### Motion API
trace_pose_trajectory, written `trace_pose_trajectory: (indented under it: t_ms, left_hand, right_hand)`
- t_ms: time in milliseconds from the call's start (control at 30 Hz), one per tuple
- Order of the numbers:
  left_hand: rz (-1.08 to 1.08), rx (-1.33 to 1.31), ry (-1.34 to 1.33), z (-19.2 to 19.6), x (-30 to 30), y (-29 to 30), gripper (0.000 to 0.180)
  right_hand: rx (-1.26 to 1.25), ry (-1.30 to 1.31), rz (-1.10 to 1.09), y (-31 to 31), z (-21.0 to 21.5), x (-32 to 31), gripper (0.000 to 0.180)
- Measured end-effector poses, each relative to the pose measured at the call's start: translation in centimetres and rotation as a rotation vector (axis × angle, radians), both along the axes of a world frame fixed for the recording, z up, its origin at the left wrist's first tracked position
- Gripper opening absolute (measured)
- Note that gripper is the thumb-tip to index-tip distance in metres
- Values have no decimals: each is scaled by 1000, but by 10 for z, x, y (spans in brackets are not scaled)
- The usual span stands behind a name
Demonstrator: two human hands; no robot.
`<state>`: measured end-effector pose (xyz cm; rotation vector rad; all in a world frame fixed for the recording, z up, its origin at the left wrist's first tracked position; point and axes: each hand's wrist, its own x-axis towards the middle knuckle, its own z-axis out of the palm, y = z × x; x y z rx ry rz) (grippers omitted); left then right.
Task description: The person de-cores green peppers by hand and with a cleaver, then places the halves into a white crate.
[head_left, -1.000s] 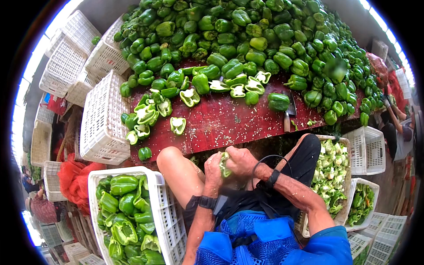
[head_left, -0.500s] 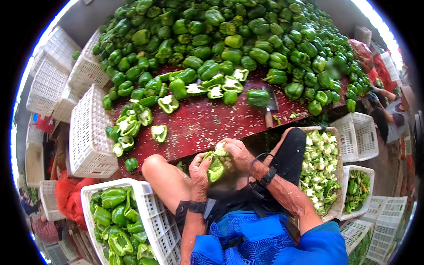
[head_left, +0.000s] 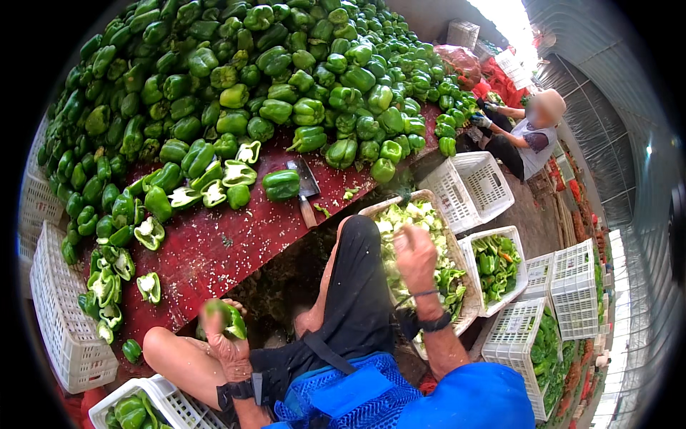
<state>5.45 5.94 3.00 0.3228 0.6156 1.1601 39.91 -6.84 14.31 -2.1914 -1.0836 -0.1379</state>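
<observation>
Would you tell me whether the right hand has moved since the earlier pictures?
Yes. The right hand has left the left hand and swung rightward, now over the basket of pepper scraps beside the knee.

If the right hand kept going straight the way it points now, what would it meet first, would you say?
Most likely the woven basket of pale pepper cores and trimmings: the right hand hangs over it, fingers pointing up-frame across its contents. Depth is unclear from this single view.

A bare strip of the red table top [head_left: 229, 250] lies open between the heaped green bell peppers [head_left: 236, 79] and the person's knees. A steel cleaver with a wooden handle [head_left: 306, 189] and halved peppers [head_left: 214, 187] interrupt it, while white plastic crates [head_left: 61, 329] wall its left end.
</observation>
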Motion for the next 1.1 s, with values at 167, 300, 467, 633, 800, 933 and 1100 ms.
trace_pose_trajectory:
  t_ms: [167, 300, 467, 633, 800, 933, 1100]
  left_hand:
    - [-180, 216, 30, 24, 46, -20, 30]
    - [-102, 480, 331, 1, 37, -18, 47]
    - [-134, 317, 219, 21, 37, -8, 53]
    - [228, -212, 63, 14, 10, -14, 70]
    - [142, -91, -143, 44, 38, -17, 70]
    - [121, -85, -483, 44, 25, -20, 74]
    - [168, -302, 41, 19, -7, -23, 71]
  right_hand:
    - [10, 755, 685, 44, -31, -133, 29]
    - [4, 929, 853, 78, -47, -188, 38]
    - [-146, 1130, 761, 100, -10, -187, 29]
    - [243, 573, 731, 102, 35, -168, 35]
    - [271, 113, 1197, 97, -38, -213, 33]
    - [17, 632, 939, 124, -22, -215, 33]
    - [-26, 588, 1105, 147, 41, -283, 36]
